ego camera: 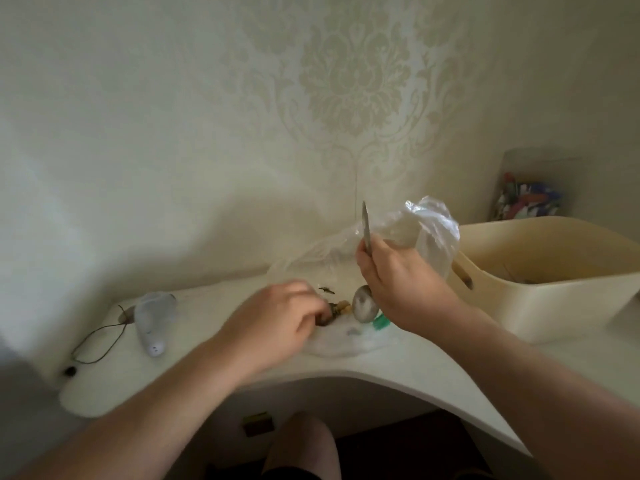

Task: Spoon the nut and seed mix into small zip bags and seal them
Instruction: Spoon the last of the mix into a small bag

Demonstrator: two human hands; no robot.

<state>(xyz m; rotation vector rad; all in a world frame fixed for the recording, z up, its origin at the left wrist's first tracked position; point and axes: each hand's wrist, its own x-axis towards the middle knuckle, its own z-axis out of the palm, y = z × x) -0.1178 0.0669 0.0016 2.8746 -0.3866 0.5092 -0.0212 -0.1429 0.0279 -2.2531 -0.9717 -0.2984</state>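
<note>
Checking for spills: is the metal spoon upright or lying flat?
Upright: the right hand grips the metal spoon handle-up, bowl down by the nut mix.

On the table [194,368], a spoon [364,304] stands between two hands; a tub [554,306] sits right, a cable [100,341] left.

**Clutter around my work area**

At the far left of the white table [433,362] I see a thin dark cord [100,336] looped beside a pale handheld device [152,322] lying flat. On my right sits a cream plastic tub [554,292], with a clear container of colourful items [526,199] behind it against the damask wallpaper [356,81].
</note>
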